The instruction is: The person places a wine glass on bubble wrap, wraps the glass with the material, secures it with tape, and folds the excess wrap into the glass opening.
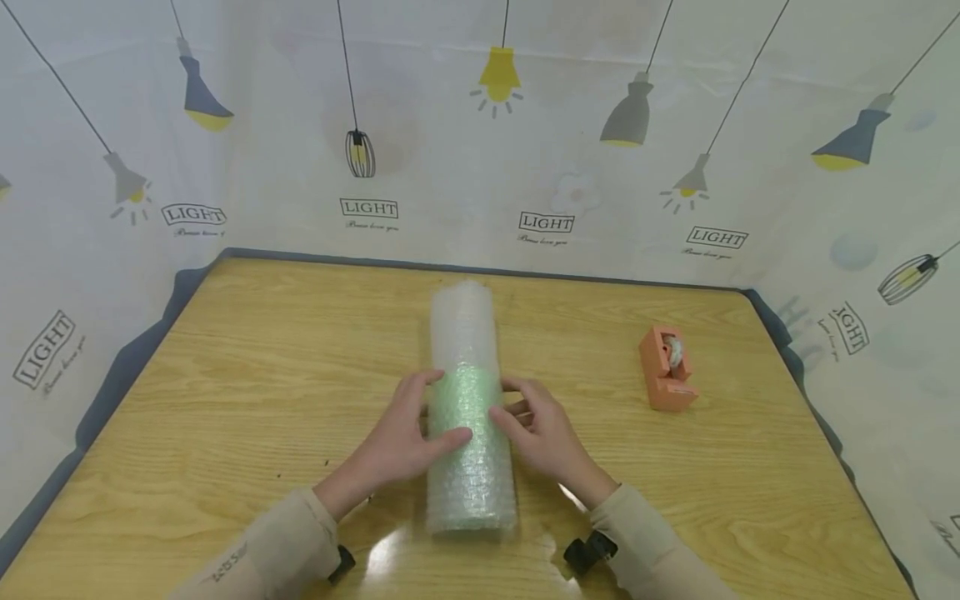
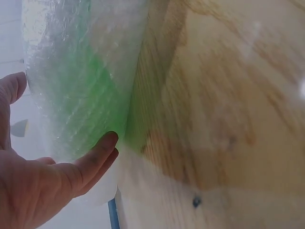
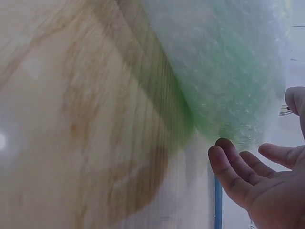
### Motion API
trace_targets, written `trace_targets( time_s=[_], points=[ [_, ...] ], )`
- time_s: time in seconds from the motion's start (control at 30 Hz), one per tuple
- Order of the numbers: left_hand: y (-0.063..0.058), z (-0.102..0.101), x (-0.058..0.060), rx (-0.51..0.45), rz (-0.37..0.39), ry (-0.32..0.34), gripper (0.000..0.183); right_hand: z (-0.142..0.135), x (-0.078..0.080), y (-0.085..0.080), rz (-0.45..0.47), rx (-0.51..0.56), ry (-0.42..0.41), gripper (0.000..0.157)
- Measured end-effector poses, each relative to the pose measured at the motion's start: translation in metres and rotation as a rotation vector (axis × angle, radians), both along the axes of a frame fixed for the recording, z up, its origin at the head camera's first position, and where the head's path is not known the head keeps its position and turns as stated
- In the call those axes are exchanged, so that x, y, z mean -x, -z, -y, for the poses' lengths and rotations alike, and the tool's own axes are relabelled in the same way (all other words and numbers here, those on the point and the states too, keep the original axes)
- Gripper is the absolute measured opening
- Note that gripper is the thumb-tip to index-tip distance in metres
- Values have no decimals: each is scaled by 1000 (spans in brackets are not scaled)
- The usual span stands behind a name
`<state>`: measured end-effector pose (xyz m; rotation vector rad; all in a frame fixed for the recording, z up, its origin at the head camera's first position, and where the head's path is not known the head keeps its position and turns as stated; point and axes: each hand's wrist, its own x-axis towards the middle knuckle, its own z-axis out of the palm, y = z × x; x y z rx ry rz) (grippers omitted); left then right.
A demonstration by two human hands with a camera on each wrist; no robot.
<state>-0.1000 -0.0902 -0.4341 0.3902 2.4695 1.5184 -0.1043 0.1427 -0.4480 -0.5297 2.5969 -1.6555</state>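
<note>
White lamp-print backdrop (image 1: 435, 83): pendant lights, "LIGHT" lettering, wraps back and sides.
Yellow-brown wood-grain desk (image 1: 262, 375): glossy, reflections near front.
Clear bubble-wrap roll with green midsection (image 1: 468, 392): lying mid-desk, long axis pointing away from the person.
Bare left hand (image 1: 405, 433): grip wide, thumb over roll's top, fingers at its left side.
Bare right hand (image 1: 543, 429): grip wide, thumb at roll's right edge, fingers beside it; firm contact, cannot tell.
Beige sleeves (image 1: 277, 542): both arms.
Coral-orange blocky tape dispenser (image 1: 660, 379): right of roll, well apart, whitish tape inside.
</note>
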Motion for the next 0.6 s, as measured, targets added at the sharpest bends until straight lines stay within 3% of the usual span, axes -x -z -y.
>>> trace_targets(
  time_s=[0.3,0.6],
  points=[
    [3,2,-2,46,19,30,93,-3,-2,-1,-97,-63,-11,42],
    [-4,7,-3,124,44,-30,90,-1,-2,-3,-196,-33,-61,43]
  ],
)
